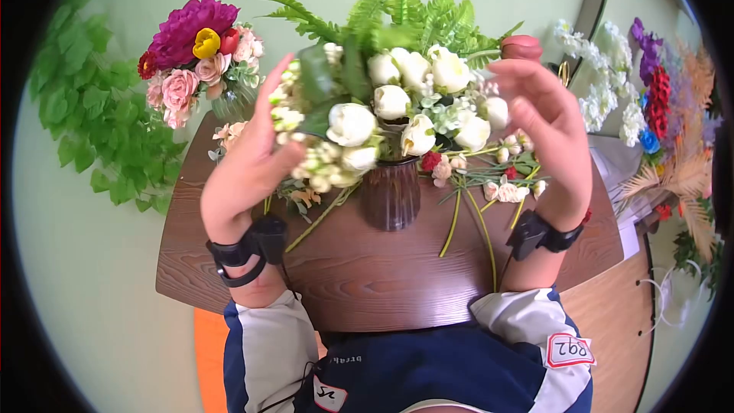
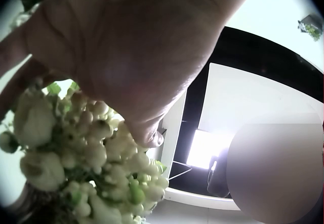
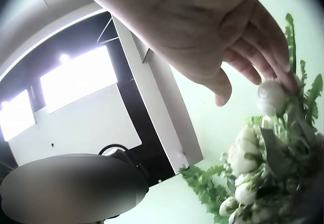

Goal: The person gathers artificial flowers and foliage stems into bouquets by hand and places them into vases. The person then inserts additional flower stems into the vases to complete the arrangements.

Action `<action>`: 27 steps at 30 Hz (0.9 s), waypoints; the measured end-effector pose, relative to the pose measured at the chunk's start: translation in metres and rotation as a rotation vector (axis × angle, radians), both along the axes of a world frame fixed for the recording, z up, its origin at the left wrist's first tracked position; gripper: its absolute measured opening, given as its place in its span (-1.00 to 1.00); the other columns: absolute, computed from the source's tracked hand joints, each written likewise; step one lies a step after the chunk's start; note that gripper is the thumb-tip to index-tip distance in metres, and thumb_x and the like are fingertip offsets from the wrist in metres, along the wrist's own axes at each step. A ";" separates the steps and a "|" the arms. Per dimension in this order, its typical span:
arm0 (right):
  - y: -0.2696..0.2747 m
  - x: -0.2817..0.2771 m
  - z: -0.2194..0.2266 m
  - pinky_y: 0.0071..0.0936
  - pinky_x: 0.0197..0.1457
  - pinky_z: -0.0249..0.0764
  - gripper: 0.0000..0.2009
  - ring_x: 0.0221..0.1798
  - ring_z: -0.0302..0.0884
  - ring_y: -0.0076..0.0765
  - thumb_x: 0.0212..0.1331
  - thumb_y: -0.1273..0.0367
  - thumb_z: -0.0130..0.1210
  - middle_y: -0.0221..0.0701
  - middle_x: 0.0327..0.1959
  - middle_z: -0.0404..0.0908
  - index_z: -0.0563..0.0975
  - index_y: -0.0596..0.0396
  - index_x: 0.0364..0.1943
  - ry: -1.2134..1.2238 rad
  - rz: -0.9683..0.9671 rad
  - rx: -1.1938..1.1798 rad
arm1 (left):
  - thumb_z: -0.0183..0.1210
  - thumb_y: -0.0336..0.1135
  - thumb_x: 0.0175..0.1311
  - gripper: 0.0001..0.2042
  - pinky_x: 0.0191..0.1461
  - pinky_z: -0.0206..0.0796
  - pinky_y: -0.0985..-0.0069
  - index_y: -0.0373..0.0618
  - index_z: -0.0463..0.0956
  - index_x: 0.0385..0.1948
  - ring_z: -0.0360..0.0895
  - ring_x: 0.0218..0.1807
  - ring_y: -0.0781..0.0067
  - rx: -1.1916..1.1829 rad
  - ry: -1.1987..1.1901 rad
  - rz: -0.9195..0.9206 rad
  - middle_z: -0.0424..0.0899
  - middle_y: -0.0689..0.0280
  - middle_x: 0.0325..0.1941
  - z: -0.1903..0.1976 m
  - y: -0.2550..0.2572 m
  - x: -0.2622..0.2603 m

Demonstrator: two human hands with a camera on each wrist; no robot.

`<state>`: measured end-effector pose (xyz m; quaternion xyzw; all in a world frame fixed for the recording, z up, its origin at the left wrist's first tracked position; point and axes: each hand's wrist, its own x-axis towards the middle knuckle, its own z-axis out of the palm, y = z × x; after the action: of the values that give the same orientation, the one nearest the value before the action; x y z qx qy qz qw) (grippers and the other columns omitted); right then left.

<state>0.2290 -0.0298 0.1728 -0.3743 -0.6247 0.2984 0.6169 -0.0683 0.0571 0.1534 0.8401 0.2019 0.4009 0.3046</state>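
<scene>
A dark brown ribbed vase (image 1: 391,203) stands on the wooden table, filled with white roses (image 1: 352,124), pale berry sprigs (image 2: 109,153) and tall green fern (image 1: 401,0) at the back. My left hand (image 1: 248,157) is raised at the arrangement's left side, fingers extended upward and thumb beside the berries; its fingertips are partly hidden behind the blooms. At the right side my right hand (image 1: 554,118) arches with loosely bent, spread fingers. In the right wrist view its fingertips are right at a white rosebud (image 3: 272,97), the thumb standing apart from it.
Cut stems (image 1: 482,222) and small loose flowers (image 1: 505,190) lie on the table (image 1: 344,283) around the vase. A bouquet with a purple bloom (image 1: 195,30) stands back left, beside trailing green leaves (image 1: 92,107). More flowers, including white sprays (image 1: 612,84), stand at the right.
</scene>
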 end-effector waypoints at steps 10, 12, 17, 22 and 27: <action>0.016 -0.012 -0.006 -0.27 0.31 0.03 -0.41 0.22 0.13 -0.10 -0.28 0.47 0.28 -0.25 0.07 0.34 0.43 0.07 0.03 -0.618 0.072 0.282 | 0.22 -0.03 0.05 -0.23 0.15 0.19 0.31 -0.18 0.02 0.23 0.36 0.12 0.01 0.104 0.095 0.362 0.36 -0.07 0.10 -0.002 -0.020 0.025; 0.014 -0.003 -0.002 -0.28 0.34 -0.02 -0.37 0.25 0.12 -0.12 -0.29 0.48 0.29 -0.24 0.10 0.36 0.42 0.05 0.07 -0.709 0.120 0.246 | 0.22 -0.07 0.06 -0.24 0.05 0.26 0.36 -0.15 0.01 0.25 0.42 0.06 0.11 0.200 0.148 0.347 0.37 -0.05 0.10 -0.001 -0.020 0.018; 0.004 0.001 0.001 -0.31 0.27 0.11 -0.53 0.21 0.25 -0.18 -0.18 0.45 0.25 -0.23 0.02 0.45 0.50 0.08 -0.04 -0.596 -0.061 0.217 | -0.03 0.06 0.23 -0.37 -0.10 0.30 0.52 -0.12 0.10 0.24 0.45 -0.09 0.34 -0.102 0.080 0.449 0.44 -0.01 0.03 0.014 -0.032 -0.003; 0.002 -0.013 0.005 -0.39 0.14 0.24 -0.79 0.04 0.41 -0.25 -0.10 0.52 0.19 -0.23 -0.14 0.54 0.56 0.18 -0.28 -0.462 -0.464 0.473 | -0.39 0.29 0.26 -0.30 0.04 0.22 0.42 -0.17 0.29 0.14 0.42 -0.02 0.36 0.103 -0.174 0.571 0.48 0.11 0.01 0.018 -0.023 -0.008; -0.004 -0.017 0.002 -0.56 -0.09 0.32 -0.95 -0.23 0.48 -0.42 0.03 0.56 0.09 -0.27 -0.35 0.59 0.55 0.29 -0.48 -0.178 -0.714 0.688 | -0.14 0.43 0.04 -0.15 0.26 0.06 0.31 -0.25 0.30 0.11 0.32 0.19 0.13 0.511 -0.283 0.353 0.40 0.10 0.13 0.010 -0.006 0.023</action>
<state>0.2124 -0.0337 0.1749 -0.3638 -0.5700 -0.1874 0.7125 -0.0449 0.0510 0.1637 0.7773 0.1928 0.5978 0.0353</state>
